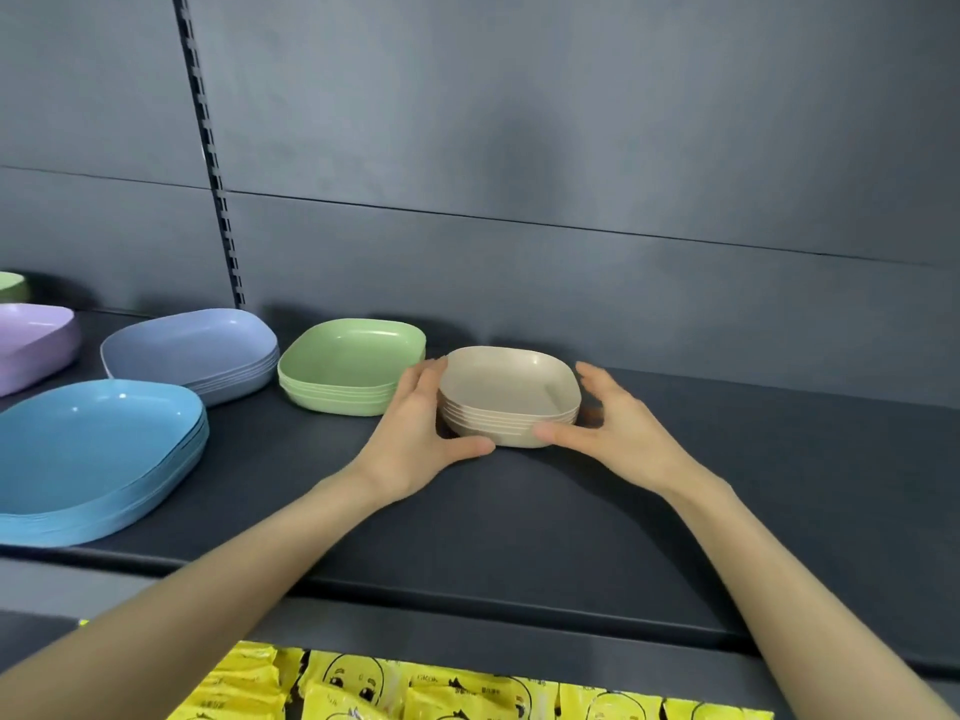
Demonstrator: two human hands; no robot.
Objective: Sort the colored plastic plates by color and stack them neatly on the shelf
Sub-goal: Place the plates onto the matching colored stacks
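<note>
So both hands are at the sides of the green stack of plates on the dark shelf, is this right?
Not quite. The head view shows the left hand and right hand at the sides of the beige stack; the green stack stands just left of it, on the dark shelf.

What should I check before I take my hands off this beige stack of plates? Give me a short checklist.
1. One colour in the beige stack: ok, every visible rim is beige.
2. Rims lined up: ok, the layers sit evenly and none sticks out.
3. Stack flat on the shelf: ok, its base rests level, well back from the front edge.
4. Gap to the green stack: cannot tell, the left hand covers that side.
5. Right hand free of the plates: not ok, its thumb touches the front corner.
6. Other colours kept apart: ok, the blue stack and grey-blue stack each show one colour.
</note>
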